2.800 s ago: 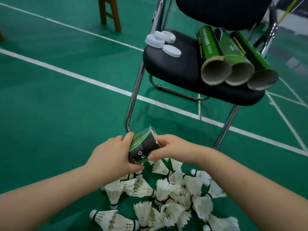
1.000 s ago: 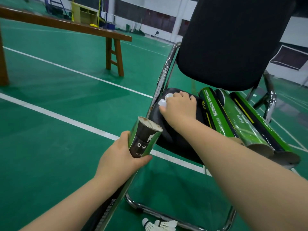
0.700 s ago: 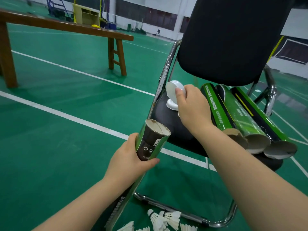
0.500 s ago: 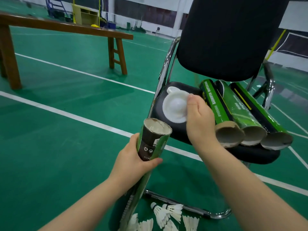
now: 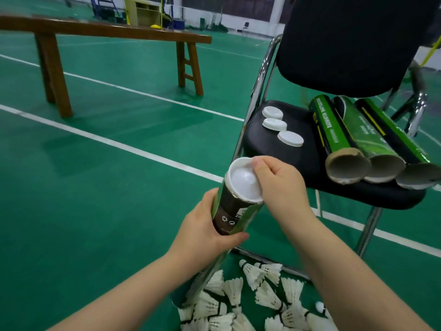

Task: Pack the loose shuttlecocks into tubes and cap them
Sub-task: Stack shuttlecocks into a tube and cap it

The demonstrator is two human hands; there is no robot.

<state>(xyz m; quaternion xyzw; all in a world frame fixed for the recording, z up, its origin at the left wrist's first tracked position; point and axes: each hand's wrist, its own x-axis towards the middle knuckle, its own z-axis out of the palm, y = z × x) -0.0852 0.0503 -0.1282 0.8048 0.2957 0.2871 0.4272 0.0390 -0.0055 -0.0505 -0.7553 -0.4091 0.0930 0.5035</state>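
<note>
Tube (image 5: 235,213) is at capping step: L hand (image 5: 205,232) grips it tilted, just in front of chair (image 5: 286,161), R hand (image 5: 279,187) pinches white cap (image 5: 243,181) on its mouth, prob. not fully seated; next needs firm even press.

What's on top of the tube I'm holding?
A white cap sits on its mouth, pinched by the right hand; the left hand grips the tube. The cap covers the opening, so what is inside cannot be seen.
</note>
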